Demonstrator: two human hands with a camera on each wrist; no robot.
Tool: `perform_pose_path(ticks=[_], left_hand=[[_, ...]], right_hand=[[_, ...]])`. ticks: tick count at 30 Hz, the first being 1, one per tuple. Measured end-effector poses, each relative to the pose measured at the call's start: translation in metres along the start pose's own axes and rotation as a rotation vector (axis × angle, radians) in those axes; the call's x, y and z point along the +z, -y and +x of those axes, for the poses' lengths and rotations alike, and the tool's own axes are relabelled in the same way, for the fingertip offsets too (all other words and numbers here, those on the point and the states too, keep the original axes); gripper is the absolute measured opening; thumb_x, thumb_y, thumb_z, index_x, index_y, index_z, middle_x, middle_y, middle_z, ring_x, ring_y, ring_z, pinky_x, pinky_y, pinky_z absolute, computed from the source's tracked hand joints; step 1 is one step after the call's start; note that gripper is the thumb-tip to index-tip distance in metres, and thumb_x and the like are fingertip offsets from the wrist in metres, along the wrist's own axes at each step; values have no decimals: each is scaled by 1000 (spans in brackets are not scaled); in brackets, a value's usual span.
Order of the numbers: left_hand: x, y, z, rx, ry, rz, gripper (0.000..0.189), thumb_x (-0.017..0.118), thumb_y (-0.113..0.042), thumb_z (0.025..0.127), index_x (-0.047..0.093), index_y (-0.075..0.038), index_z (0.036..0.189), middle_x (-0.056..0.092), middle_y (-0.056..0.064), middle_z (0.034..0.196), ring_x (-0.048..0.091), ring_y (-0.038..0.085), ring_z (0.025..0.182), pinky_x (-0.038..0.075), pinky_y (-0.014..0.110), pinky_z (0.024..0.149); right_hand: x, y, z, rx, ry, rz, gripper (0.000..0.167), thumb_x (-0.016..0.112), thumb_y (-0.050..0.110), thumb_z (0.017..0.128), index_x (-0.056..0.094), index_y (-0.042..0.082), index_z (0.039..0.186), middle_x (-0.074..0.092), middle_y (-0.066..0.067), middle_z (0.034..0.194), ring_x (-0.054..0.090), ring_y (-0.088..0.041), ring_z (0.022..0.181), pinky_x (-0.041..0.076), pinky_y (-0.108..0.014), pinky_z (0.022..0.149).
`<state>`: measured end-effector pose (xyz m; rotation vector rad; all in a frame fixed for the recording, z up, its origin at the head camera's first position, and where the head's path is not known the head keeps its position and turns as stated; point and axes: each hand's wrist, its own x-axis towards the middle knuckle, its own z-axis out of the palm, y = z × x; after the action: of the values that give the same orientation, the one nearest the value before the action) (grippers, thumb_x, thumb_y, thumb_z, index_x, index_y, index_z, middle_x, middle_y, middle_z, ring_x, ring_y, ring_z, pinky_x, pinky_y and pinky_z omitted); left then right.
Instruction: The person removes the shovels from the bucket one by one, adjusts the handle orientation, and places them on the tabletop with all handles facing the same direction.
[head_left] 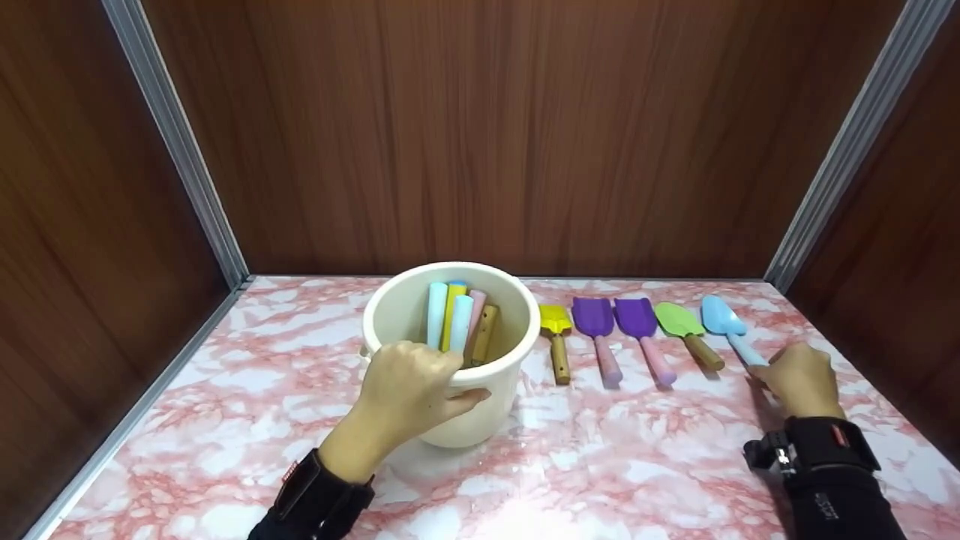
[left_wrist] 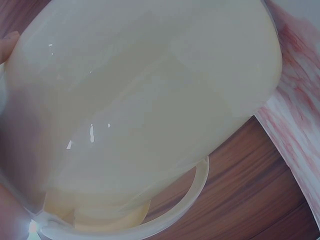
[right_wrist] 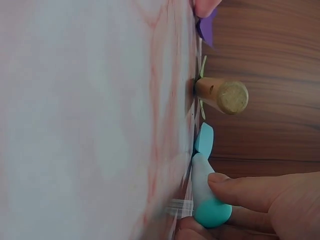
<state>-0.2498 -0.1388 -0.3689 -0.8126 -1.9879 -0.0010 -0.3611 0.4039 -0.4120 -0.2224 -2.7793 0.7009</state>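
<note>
A cream bucket [head_left: 480,409] stands on the table, with several tool handles [head_left: 460,319] in light blue, yellow, pink and wood upright inside it. My left hand [head_left: 412,382] grips its near rim, fingers over the edge and thumb along the outside. The bucket's wall [left_wrist: 150,100] fills most of the left wrist view. Far to the right, my right hand [head_left: 799,379] pinches the handle of a light blue toy shovel [head_left: 724,316], whose blade lies on the table. In the right wrist view, thumb and fingers close around the pale handle [right_wrist: 202,182] near its teal end.
In a row between bucket and right hand lie a yellow shovel [head_left: 555,321], two purple shovels [head_left: 592,316] with pink handles, and a green shovel [head_left: 679,320] with a wooden handle. Brown wood-grain panels [head_left: 525,135] enclose the pink marbled table [head_left: 247,420] at back and sides.
</note>
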Motion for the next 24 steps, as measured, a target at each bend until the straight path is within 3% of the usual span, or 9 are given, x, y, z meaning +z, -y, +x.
perform_pose_path(ticks=[24], left_hand=[[-1, 0, 0, -8, 16, -4, 57, 91, -60, 74, 55, -18, 63, 49, -6, 51, 46, 17, 42, 38, 33, 41]], right_hand=[[-1, 1, 2, 72, 45, 42, 38, 81, 20, 90, 68, -13, 101, 68, -20, 84, 61, -36, 79, 43, -39, 65]])
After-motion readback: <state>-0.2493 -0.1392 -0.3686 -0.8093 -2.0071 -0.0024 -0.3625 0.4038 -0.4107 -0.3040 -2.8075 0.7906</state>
